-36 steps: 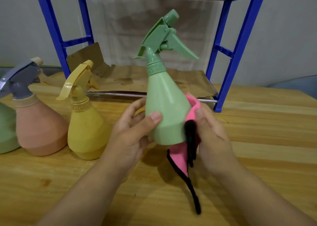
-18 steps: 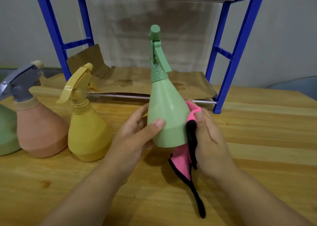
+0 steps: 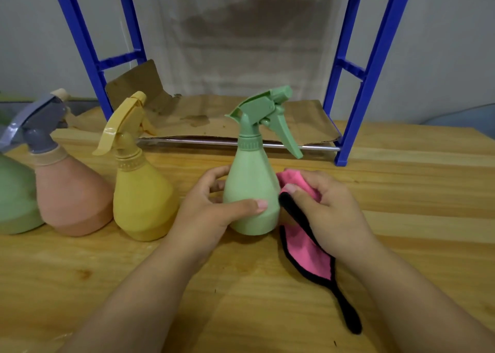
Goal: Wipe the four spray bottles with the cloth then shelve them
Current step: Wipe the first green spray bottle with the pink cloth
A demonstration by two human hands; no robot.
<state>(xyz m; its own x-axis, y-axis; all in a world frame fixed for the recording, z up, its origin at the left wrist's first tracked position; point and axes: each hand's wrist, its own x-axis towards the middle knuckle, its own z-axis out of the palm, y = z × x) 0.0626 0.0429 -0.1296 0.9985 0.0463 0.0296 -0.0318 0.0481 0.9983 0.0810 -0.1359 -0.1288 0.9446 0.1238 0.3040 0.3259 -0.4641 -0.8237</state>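
Near the middle of the table, the green bottle stands upright, long axis vertical, nozzle pointing right and away toward the rack. The left hand grips its lower body, thumb across the front; the right hand holds the pink cloth bunched against the bottle's right side. Wiping looks to be the step in hand. Next, I judge, the bottle goes onto the rack's low shelf behind. 3 more bottles wait toward the left edge: yellow, terracotta, another green.
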